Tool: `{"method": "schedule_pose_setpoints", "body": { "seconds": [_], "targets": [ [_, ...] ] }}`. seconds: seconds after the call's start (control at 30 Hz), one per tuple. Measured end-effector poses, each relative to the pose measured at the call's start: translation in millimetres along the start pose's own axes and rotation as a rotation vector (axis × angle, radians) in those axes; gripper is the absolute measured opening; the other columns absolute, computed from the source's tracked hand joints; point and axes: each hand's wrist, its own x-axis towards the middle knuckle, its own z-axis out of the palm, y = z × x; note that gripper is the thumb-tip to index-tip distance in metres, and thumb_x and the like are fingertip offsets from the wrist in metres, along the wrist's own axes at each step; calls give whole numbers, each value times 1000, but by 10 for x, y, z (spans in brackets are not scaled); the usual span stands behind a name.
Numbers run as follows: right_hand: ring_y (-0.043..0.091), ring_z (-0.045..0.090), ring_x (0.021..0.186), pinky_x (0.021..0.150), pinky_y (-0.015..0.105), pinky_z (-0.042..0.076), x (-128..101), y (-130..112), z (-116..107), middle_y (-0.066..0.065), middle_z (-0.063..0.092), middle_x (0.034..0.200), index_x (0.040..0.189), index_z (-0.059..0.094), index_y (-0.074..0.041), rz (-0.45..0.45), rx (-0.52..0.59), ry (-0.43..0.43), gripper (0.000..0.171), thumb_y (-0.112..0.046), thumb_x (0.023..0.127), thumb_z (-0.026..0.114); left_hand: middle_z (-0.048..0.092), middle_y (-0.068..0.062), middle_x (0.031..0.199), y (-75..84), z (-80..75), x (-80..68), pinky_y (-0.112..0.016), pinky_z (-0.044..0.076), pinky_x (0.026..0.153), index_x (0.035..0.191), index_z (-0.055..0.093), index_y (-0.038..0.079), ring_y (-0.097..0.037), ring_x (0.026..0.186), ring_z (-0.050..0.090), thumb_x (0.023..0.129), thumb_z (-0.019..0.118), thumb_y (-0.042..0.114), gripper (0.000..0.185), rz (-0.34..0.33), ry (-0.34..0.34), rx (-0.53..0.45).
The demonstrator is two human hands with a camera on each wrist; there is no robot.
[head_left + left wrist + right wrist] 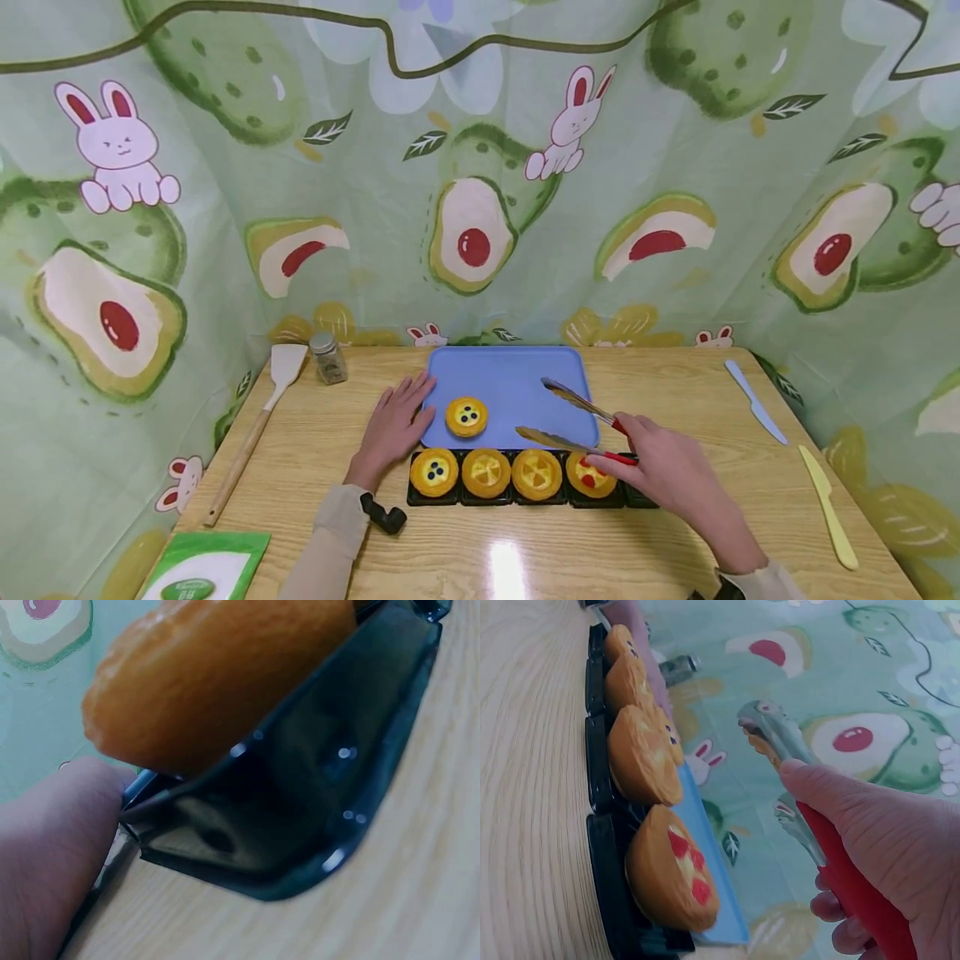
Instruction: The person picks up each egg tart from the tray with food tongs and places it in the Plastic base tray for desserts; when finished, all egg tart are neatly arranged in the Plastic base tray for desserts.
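My right hand (660,471) grips red-handled metal tongs (573,421) whose open arms reach over the blue tray (517,371); they appear again in the right wrist view as tongs (780,750). One blueberry tart (467,416) sits on the tray. A black holder (420,498) in front of the tray carries several tarts (486,472), the rightmost with red topping (671,877). My left hand (393,425) lies flat on the table, fingers touching the tray's left edge. In the left wrist view a fingertip (52,847) sits beside the black holder (300,817) and a tart (217,675).
A wooden-handled spatula (258,421) and a small glass jar (328,357) lie at the back left. A pale blue knife (753,402) and a yellow knife (827,504) lie on the right. A green-and-white packet (202,571) sits at the front left. Patterned curtains surround the table.
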Motion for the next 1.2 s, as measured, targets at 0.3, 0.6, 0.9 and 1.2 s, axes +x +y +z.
{"method": "schedule_pose_setpoints", "body": {
  "seconds": [0.3, 0.6, 0.9, 1.2],
  "targets": [
    [5, 39, 48, 41, 24, 34, 209, -101, 126, -9, 52, 69, 110, 66, -10, -61, 45, 28, 56, -60, 88, 77, 27, 3, 171, 35, -25, -13, -59, 13, 127, 165, 35, 23, -32, 159, 22, 111, 46, 44, 59, -1, 6, -17],
    [5, 31, 45, 40, 22, 27, 421, -264, 275, -11, 39, 59, 107, 61, -11, -174, -3, 95, 59, -62, 84, 80, 29, 3, 171, 8, -22, -31, -59, 15, 127, 164, 36, 24, -32, 159, 24, 111, 43, 47, 59, 2, 13, 7],
    [7, 28, 42, 39, 24, 24, 591, -416, 399, -10, 36, 60, 92, 58, -15, -246, -87, 68, 54, -66, 85, 76, 29, 3, 171, -17, 2, -35, -60, 15, 127, 164, 36, 24, -31, 159, 24, 111, 44, 46, 58, 19, 19, 5],
    [8, 41, 47, 38, 26, 29, 704, -522, 455, -8, 51, 63, 98, 70, -13, -240, -90, 11, 55, -65, 84, 78, 28, 3, 171, -4, -7, -15, -59, 15, 127, 165, 36, 25, -30, 159, 22, 111, 44, 46, 58, 16, 12, -2]
  ]
}}
